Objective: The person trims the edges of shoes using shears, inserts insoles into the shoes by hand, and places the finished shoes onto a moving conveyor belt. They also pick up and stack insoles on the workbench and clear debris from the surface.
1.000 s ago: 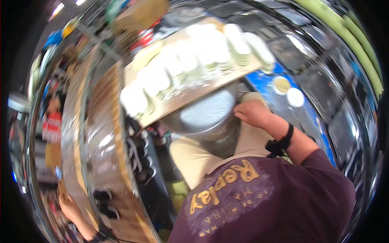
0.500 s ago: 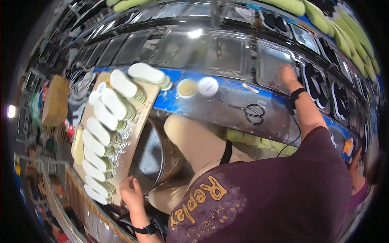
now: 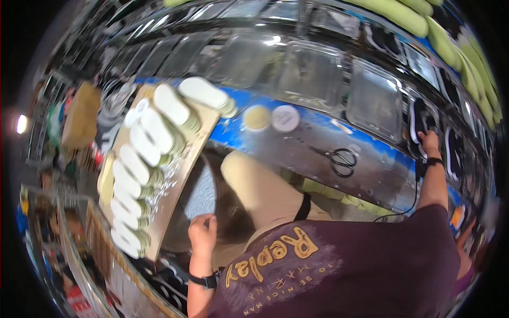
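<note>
At the right, my right hand [image 3: 430,142] has its fingers closed on the near end of a black shoe [image 3: 417,117] with a white sole edge. The shoe sits in the rack of trays behind the bench, with other black shoes [image 3: 452,153] beside it. My left hand [image 3: 203,233] hovers over the dark space between my leg and the board, fingers curled, nothing visible in them. Left of it, stacks of white-topped insoles [image 3: 144,139] line a tan board [image 3: 183,172].
Black-handled scissors [image 3: 342,161] lie on the blue and bare-metal bench [image 3: 297,140]. Two round tubs, one yellowish [image 3: 257,117] and one white-topped [image 3: 286,118], stand near its back edge. Clear trays [image 3: 374,100] fill the rack behind. A cable [image 3: 413,204] hangs at the right.
My right hand has moved right from the clear tray to the black shoe and closed on it. My left hand has shifted right, away from the board's edge. The view has turned slightly.
</note>
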{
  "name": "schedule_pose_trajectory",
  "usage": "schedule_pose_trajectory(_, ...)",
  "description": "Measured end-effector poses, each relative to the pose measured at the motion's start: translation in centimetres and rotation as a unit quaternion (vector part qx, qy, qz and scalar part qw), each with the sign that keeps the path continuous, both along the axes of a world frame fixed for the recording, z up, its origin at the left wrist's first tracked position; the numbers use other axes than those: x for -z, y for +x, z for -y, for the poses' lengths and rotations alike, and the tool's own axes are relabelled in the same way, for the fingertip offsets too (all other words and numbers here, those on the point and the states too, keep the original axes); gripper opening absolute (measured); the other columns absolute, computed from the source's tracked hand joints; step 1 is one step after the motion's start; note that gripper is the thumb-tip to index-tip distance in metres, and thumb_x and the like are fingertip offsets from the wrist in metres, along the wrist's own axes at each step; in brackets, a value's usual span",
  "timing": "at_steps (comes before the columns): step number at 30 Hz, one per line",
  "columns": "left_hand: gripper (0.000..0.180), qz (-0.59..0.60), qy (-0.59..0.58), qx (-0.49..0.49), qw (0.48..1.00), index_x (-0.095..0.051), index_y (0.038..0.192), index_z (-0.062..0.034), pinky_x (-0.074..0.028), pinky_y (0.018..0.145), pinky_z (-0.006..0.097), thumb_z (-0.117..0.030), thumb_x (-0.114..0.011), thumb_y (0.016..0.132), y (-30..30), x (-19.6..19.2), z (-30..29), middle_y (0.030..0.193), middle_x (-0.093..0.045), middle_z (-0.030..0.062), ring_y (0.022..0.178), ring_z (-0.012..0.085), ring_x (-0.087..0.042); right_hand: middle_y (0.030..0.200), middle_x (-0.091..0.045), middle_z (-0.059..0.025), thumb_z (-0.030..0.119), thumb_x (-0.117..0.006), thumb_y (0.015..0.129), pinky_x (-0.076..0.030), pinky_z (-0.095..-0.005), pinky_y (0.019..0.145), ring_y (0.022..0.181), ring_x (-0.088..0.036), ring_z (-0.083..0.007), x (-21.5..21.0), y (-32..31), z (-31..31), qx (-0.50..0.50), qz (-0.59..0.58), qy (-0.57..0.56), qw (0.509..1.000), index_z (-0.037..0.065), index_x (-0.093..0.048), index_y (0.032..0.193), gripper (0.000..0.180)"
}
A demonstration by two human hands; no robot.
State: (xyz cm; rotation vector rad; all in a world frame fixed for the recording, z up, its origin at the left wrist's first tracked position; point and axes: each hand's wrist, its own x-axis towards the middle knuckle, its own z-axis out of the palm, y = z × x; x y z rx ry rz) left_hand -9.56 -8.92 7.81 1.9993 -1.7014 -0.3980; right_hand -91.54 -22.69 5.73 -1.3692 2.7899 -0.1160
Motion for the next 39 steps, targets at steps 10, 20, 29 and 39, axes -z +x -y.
schedule_pose_trajectory(10, 0.013, -0.066, -0.012, -0.035, 0.997, -0.071, 0.089, -0.0024, -0.051, 0.076, 0.035, -0.013, -0.066, 0.083, 0.0, 0.6, -3.9, 0.085, -0.068, 0.0148, 0.083, 0.0304, -0.066, 0.075, -0.057, -0.0165, 0.033, -0.083, 0.067, -0.047, -0.0407, 0.063, 0.068, -0.057, -0.0360, -3.2, 36.0, 5.6, -0.432, 0.124, -0.244, 0.859, 0.001, -0.059, 0.081, 0.042)
schedule_pose_trajectory(20, 0.020, -0.357, 0.014, -0.124, 0.926, -0.050, 0.107, -0.0063, -0.046, 0.081, 0.030, -0.015, -0.060, 0.091, 2.0, 4.6, -8.9, 0.101, -0.060, 0.0063, 0.093, 0.0168, -0.059, 0.085, -0.058, -0.0131, 0.026, -0.074, 0.073, -0.049, -0.0436, 0.068, 0.082, -0.059, -0.0351, -1.3, 67.0, 0.4, -0.835, 0.218, -0.049, 0.502, 0.007, -0.060, 0.089, 0.030)
schedule_pose_trajectory(29, 0.018, -0.173, 0.113, -0.269, 0.941, -0.065, 0.094, -0.0010, -0.050, 0.062, 0.030, -0.016, -0.057, 0.088, 8.9, 7.5, -11.9, 0.075, -0.067, 0.0100, 0.068, 0.0160, -0.064, 0.094, -0.065, -0.0144, 0.015, -0.063, 0.081, -0.050, -0.0401, 0.080, 0.089, -0.062, -0.0327, 0.8, 69.5, -3.4, -0.763, 0.417, 0.030, 0.493, 0.006, -0.065, 0.097, 0.018)
schedule_pose_trajectory(39, 0.042, 0.088, 0.027, -0.227, 0.969, -0.066, 0.086, 0.0017, -0.050, 0.075, 0.048, -0.039, -0.057, 0.088, 8.1, 7.8, -1.8, 0.087, -0.066, 0.0238, 0.084, 0.0390, -0.065, 0.100, -0.066, -0.0232, 0.009, -0.061, 0.078, -0.052, -0.0442, 0.084, 0.098, -0.063, -0.0383, 6.0, 37.6, 5.7, -0.402, -0.066, 0.193, 0.893, 0.000, -0.068, 0.093, 0.019)
